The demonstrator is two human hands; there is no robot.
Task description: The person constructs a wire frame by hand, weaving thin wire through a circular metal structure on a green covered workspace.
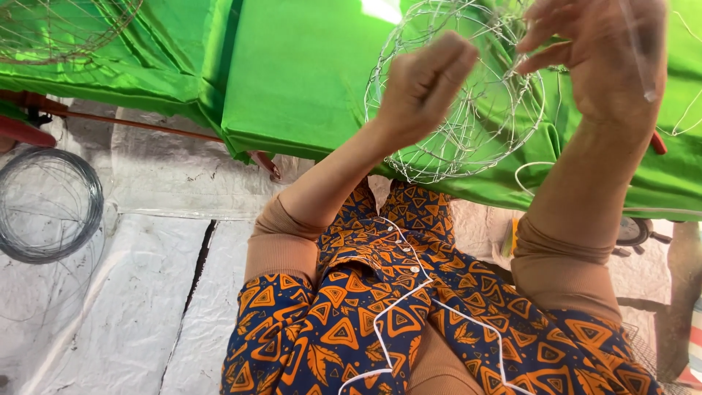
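A round cage-like frame of thin silver wire [479, 132] is held up over a green cloth [292, 73]. My left hand [424, 84] is closed on the frame's left side, fingers curled around its wires. My right hand [596, 58] grips the frame's upper right edge with pinched fingertips. A thin pale strand [642, 62] runs down across the back of that hand. Both forearms wear tan sleeves, rising from a blue and orange patterned garment [380, 322].
A coil of grey wire [47, 205] lies on white plastic sheeting [131, 292] at the left. Another wire frame [66, 29] rests on the green cloth at the top left. A reddish pole [131, 124] runs under the cloth's edge.
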